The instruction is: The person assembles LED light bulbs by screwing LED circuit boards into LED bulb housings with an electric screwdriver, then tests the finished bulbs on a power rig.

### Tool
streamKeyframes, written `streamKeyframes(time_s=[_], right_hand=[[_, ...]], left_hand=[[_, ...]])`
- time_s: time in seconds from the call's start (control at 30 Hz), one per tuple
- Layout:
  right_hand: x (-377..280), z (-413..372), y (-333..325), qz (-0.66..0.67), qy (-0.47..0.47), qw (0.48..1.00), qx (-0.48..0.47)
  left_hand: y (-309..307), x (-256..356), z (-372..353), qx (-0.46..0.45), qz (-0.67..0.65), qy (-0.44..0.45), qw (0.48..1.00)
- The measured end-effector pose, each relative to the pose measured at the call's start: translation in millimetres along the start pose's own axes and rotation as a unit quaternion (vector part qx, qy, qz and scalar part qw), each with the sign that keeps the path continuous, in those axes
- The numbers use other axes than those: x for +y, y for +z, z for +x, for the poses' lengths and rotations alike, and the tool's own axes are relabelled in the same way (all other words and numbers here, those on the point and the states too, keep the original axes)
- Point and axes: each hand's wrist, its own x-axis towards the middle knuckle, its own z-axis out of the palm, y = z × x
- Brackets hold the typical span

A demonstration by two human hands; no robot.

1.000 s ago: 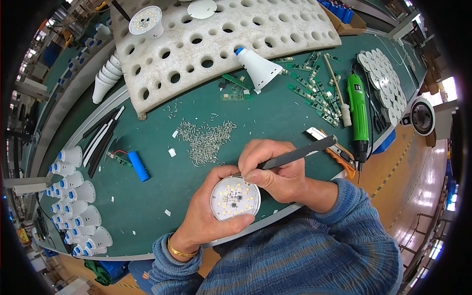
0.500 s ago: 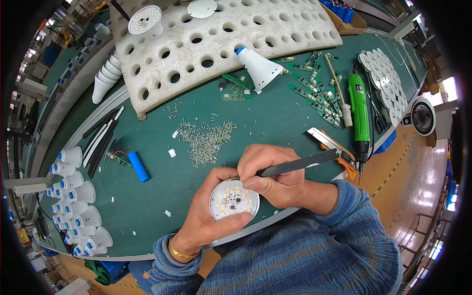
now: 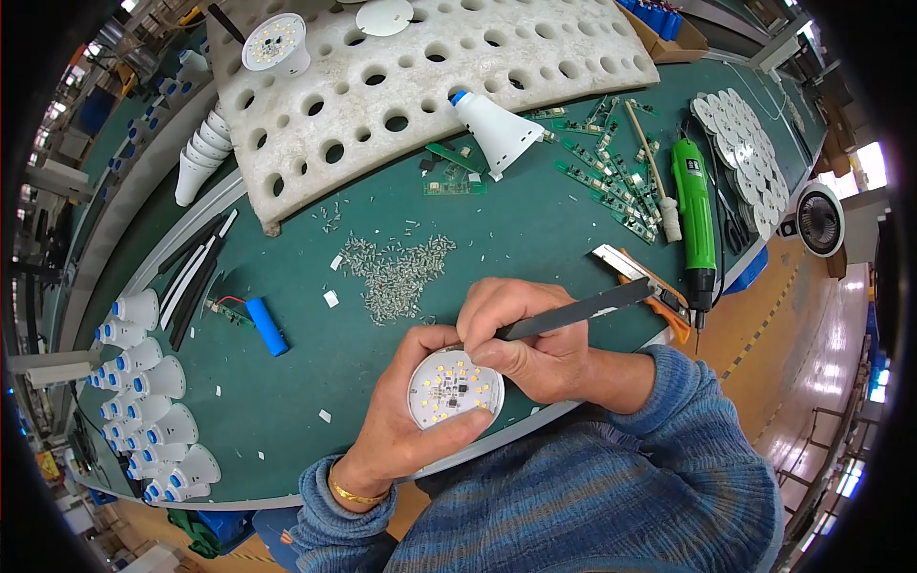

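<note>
My left hand (image 3: 413, 406) is closed around a round white LED board (image 3: 454, 390) dotted with small yellow LEDs; its thumb lies over the lower edge. What is under the board is hidden by my fingers. At the board's upper rim, my right hand (image 3: 530, 339) pinches a flat black strip (image 3: 583, 310), which slants up to the right. The fingertips meet the rim, so the strip's near end is hidden. Just beyond my hands lies a pile of small screws (image 3: 396, 272). White scraps are scattered around on the green tabletop (image 3: 315, 382).
Beyond stands a holed foam block (image 3: 363, 105), a white lamp housing (image 3: 497, 134) leaning near its edge. Green circuit boards (image 3: 611, 172), a green electric screwdriver (image 3: 693, 205) and a utility knife (image 3: 630, 272) lie right. A blue battery (image 3: 266, 327) and lamp housings (image 3: 158, 392) are left.
Both hands keep nearly the same hold at the board's rim. The far end of the black strip has dipped slightly, and the view has shifted a little.
</note>
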Motion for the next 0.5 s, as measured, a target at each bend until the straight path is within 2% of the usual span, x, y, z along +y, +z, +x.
streamKeyframes(time_s=[0.17, 0.37, 0.5], right_hand=[[0.8, 1.1, 0.2, -0.015, 0.001, 1.0, 0.001], [-1.5, 1.4, -1.9, -0.012, 0.006, 1.0, -0.003], [-1.3, 2.0, -1.1, -0.005, 0.004, 1.0, -0.004]], left_hand=[[-0.3, -2.8, 0.0, -0.001, 0.036, 0.014, 0.999], [-1.9, -0.7, -0.6, -0.017, -0.049, -0.021, 0.998], [-1.9, 3.4, -1.3, -0.012, 0.022, -0.04, 0.999]])
